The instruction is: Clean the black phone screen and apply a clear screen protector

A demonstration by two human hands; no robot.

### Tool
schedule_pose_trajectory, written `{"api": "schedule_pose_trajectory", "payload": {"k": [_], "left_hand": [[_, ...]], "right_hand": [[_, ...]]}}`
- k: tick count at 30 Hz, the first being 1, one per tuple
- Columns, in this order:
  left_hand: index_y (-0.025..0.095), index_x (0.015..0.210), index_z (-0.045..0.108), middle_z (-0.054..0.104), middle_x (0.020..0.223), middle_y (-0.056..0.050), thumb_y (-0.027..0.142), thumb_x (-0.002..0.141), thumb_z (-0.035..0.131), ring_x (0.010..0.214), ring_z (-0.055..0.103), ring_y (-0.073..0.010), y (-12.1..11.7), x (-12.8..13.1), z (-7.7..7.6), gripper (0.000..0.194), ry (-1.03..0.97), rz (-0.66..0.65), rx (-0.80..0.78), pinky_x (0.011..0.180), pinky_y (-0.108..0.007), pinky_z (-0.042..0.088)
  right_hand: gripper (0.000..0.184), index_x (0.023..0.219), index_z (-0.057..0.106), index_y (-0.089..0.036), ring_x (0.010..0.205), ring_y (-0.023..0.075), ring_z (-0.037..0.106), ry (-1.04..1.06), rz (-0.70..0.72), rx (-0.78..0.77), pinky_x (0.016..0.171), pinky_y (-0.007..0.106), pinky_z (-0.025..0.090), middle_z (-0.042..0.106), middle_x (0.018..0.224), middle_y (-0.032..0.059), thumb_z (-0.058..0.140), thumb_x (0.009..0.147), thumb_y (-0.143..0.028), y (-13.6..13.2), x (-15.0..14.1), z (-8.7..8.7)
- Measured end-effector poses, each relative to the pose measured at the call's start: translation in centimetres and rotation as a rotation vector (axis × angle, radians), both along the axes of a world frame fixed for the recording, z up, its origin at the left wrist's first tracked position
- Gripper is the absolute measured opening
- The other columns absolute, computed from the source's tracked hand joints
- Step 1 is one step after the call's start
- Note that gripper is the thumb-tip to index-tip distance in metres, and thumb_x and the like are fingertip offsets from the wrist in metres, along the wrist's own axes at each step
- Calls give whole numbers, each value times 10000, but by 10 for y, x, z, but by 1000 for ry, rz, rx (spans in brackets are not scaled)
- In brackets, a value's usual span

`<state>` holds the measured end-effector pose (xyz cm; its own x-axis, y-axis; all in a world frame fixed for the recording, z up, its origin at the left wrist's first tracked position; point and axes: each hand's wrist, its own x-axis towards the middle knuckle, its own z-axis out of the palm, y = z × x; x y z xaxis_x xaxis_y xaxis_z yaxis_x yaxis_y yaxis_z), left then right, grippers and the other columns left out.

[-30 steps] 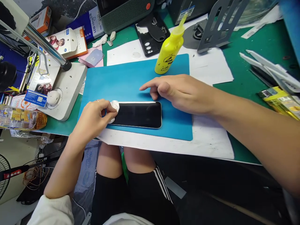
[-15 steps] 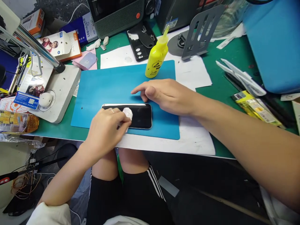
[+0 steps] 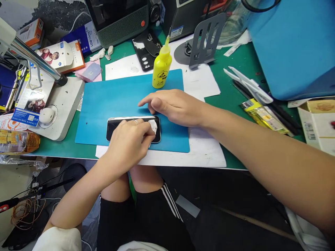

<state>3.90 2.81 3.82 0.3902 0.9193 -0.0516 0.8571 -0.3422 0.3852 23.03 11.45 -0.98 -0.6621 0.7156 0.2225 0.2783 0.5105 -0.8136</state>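
A black phone lies screen up on a blue mat near the table's front edge. My left hand rests over the phone's middle and right part, its fingers pinched on a small white wad that presses on the glass near the right end. My right hand lies just behind the phone's right end, fingers stretched out and apart, with the fingertips down at the phone's far edge. It holds nothing.
A yellow squeeze bottle stands at the mat's far edge. A white lamp base sits left of the mat, a grey metal stand and black phone case behind it, white papers, tools and packets to the right.
My left hand has slid the white wad along the screen from the phone's left end to its right end. The right hand has stayed behind the phone.
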Motion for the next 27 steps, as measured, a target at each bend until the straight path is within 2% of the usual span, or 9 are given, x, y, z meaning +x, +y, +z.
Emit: {"api": "schedule_pose_trajectory", "payload": {"k": [3, 6, 11, 13, 17, 21, 23, 27], "left_hand": [[221, 789, 711, 729, 777, 5, 161, 936, 694, 690, 636, -184, 3, -1, -1, 160, 6, 6, 14, 707, -346, 398], [211, 807, 718, 726, 812, -8, 178, 947, 709, 729, 632, -197, 2, -7, -2, 144, 47, 43, 103, 726, -361, 374], [199, 893, 715, 742, 935, -24, 189, 1012, 646, 881, 644, -210, -17, -14, -9, 138, -8, -90, 206, 775, -365, 378], [213, 919, 724, 751, 954, -13, 206, 1025, 639, 888, 639, -204, -22, -18, -11, 136, -27, -94, 223, 784, -369, 368], [243, 871, 755, 751, 868, 16, 224, 989, 696, 861, 637, -200, -10, -22, -7, 133, -59, -30, 137, 802, -380, 358], [253, 896, 787, 768, 876, 17, 202, 972, 698, 865, 649, -201, 3, -20, -2, 128, -113, -113, 15, 802, -380, 378], [260, 908, 794, 779, 896, 16, 200, 972, 701, 886, 655, -209, 6, -19, -2, 128, -115, -127, 8, 806, -384, 373], [265, 874, 797, 782, 879, 21, 200, 952, 732, 869, 639, -214, 9, -16, -2, 121, -63, -46, 56, 785, -387, 334]], "right_hand": [[815, 961, 715, -231, 883, 240, 634, 9, -3, -14, 790, 374, 440, 683, 894, 74, 176, 977, -841, 0, 0, 0], [808, 917, 691, -230, 880, 235, 623, 9, 6, -13, 782, 371, 438, 660, 870, 65, 167, 977, -841, 1, 0, 0], [804, 881, 653, -219, 883, 221, 617, 4, 25, -6, 786, 361, 431, 657, 882, 63, 142, 988, -830, 3, 0, 0], [813, 877, 641, -209, 881, 216, 617, 7, 22, -4, 786, 360, 424, 658, 893, 67, 131, 987, -832, 3, 1, 0], [816, 882, 636, -202, 871, 207, 609, 5, 30, -5, 783, 357, 418, 650, 882, 65, 136, 983, -839, 3, 1, 0], [819, 881, 638, -205, 861, 201, 600, -2, 34, -10, 771, 357, 419, 646, 878, 61, 127, 984, -837, 4, 1, 0], [820, 880, 635, -207, 859, 200, 600, 0, 33, -2, 769, 358, 417, 644, 874, 59, 124, 981, -841, 4, 1, 0], [809, 866, 623, -208, 854, 200, 603, 17, 21, -6, 768, 359, 419, 641, 865, 57, 137, 979, -844, 4, 0, -1]]}}
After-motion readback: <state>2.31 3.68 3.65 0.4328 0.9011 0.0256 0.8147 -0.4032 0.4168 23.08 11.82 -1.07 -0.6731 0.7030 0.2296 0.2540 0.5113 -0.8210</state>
